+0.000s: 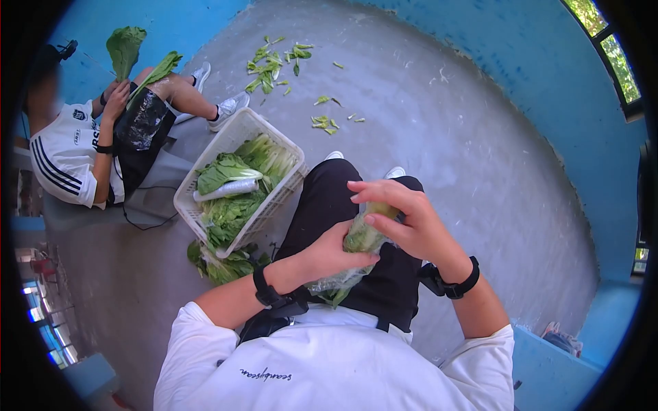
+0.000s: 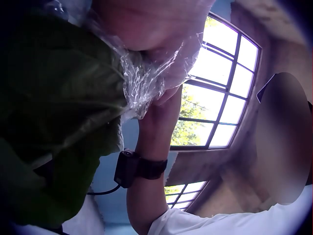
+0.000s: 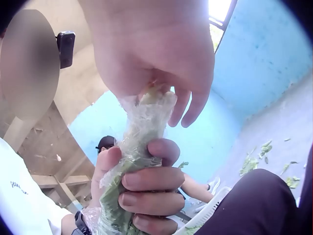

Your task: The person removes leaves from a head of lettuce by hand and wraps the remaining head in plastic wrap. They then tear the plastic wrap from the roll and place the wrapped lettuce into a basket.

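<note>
A leafy green vegetable wrapped in clear plastic film is held above the lap. The left hand curls its fingers round the middle of the bundle; the right wrist view shows those fingers wrapped across the film. At the pale stem end is the right hand, its thumb and a finger at the film-covered tip and its other fingers extended. Dark green leaves and crinkled film fill much of the left wrist view.
Left of the lap stands a white crate of leafy vegetables with a film roll on top. More leaves lie beside it, and scraps on the floor. Another person sits at left holding leaves.
</note>
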{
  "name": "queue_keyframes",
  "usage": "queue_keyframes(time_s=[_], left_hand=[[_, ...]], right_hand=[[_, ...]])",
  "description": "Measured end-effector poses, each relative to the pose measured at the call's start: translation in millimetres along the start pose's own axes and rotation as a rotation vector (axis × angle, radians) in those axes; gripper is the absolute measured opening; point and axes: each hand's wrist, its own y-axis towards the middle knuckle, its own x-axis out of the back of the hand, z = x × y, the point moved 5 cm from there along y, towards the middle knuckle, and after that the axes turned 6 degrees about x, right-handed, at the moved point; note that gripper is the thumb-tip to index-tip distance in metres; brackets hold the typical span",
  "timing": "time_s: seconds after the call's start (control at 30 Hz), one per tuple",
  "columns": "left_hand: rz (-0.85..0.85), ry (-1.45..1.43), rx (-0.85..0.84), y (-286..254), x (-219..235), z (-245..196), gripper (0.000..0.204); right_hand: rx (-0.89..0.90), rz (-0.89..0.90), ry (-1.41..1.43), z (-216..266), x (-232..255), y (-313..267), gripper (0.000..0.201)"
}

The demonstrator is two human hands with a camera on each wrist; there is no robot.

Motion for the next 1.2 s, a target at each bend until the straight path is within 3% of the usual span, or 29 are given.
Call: queue_keyframes(time_s=[0.07,0.13,0.17,0.27,0.4,0.5,0.6,0.7,0.83,0.93,1.03,1.13,1.2], left_hand=[[0.045,-0.127,-0.013,2,-1,-2,0.038],[-0.029,-0.223,0.007,-1,4,-11,0.039],[-0.073,-0.267,0.014,-2,9,-15,0.039],[-0.193,-0.304,-0.117,1,25,-13,0.045],[-0.268,-0.510,-0.195,0,27,-16,0.047],[-0.258,-0.683,-0.247,5,31,-7,0.039],[-0.242,-0.860,-0.331,9,31,-10,0.035],[-0.288,-0.866,-0.378,9,36,-8,0.032],[-0.315,-0.862,-0.368,6,42,-12,0.035],[-0.395,-0.765,-0.411,7,45,-10,0.036],[-0.435,-0.719,-0.397,7,50,-3,0.037],[-0.503,-0.687,-0.347,5,45,-6,0.034],[-0.449,-0.646,-0.326,3,41,-5,0.035]], right_hand=[[0.012,-0.082,-0.099,5,3,2,0.037],[0.026,-0.244,-0.243,12,5,0,0.039],[0.032,-0.360,-0.175,5,6,-4,0.038],[0.036,-0.451,-0.313,6,-1,-25,0.033],[0.279,-0.116,-0.476,28,-33,-30,0.038],[0.288,-0.076,-0.532,32,-47,-30,0.041],[0.246,-0.164,-0.631,35,-56,-37,0.042],[0.264,-0.230,-0.751,28,-61,-54,0.040],[0.352,-0.131,-0.971,23,-73,-55,0.028],[0.315,-0.107,-0.914,28,-69,-50,0.023],[0.180,-0.130,-0.683,38,-61,-39,0.017],[-0.052,-0.169,-0.328,21,-54,-43,0.012],[-0.194,-0.201,-0.138,17,-47,-40,0.009]])
